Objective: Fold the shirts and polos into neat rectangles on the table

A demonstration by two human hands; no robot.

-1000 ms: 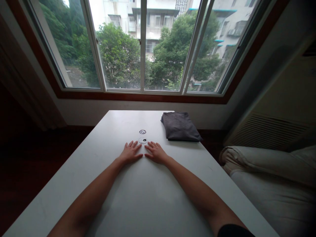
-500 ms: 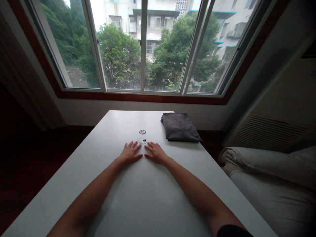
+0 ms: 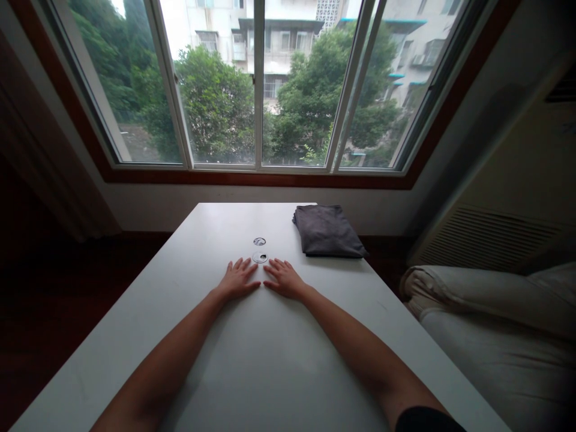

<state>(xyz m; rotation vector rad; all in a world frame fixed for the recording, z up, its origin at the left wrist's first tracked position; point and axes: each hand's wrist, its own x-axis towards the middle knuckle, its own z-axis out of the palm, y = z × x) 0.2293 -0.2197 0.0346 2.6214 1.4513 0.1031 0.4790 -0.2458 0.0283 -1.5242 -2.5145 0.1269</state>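
Note:
Palm down on the white table [image 3: 270,360] lies my left hand [image 3: 237,279], its fingers spread and holding nothing. My right hand [image 3: 285,279] rests flat beside it, fingers apart, also with nothing in it. The two hands do not touch; a narrow gap separates them. Just beyond the fingertips is a round fitting [image 3: 260,257] with a small dark opening, set in the tabletop. A smaller round piece [image 3: 260,242] sits behind it. A folded dark grey cloth [image 3: 330,231] lies at the far right part of the table, beyond my right hand.
A window [image 3: 258,90] with a brown frame stands beyond the table's far edge. On the right are a pale padded seat [image 3: 490,336] and a louvred panel [image 3: 483,239]. A curtain [image 3: 49,144] hangs at the left.

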